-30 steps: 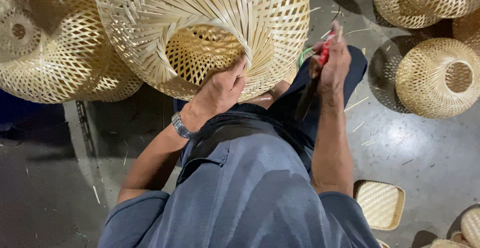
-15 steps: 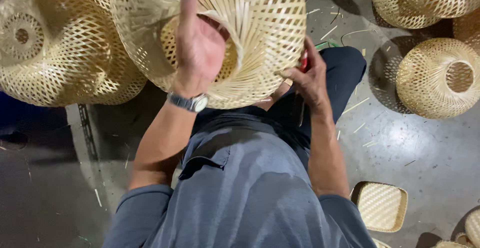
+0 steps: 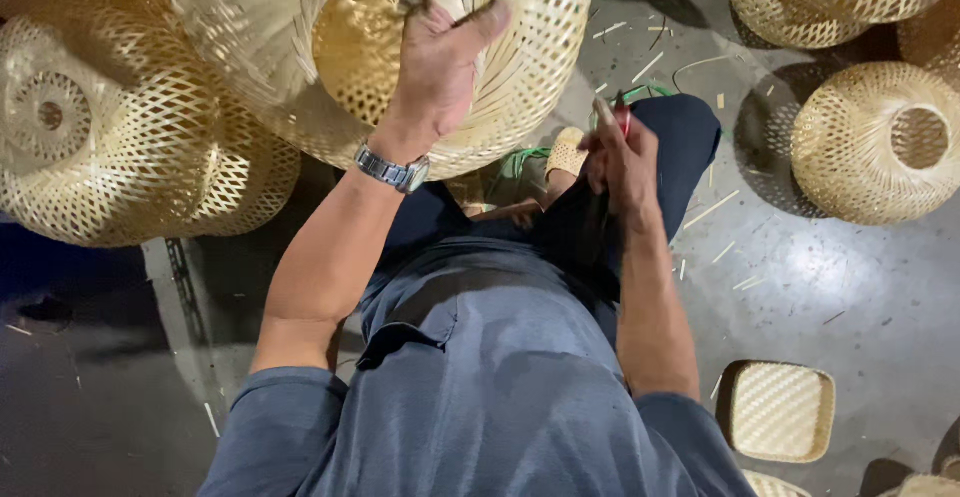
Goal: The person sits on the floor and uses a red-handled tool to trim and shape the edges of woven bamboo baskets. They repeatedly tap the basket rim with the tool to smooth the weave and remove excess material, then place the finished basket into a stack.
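Woven bamboo shade (image 3: pixel 250 17) gripped by left hand (image 3: pixel 435 67); right hand (image 3: pixel 620 157) just below, apart.

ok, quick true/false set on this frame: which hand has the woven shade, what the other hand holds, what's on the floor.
1. The left hand grips the woven bamboo shade. True.
2. The right hand is empty. False: it holds a small red-handled tool.
3. A wristwatch sits on the left wrist. True.
4. The square woven tray is on the person's lap. False: it lies on the floor.
5. A round woven shade stands on the floor to the right. True.
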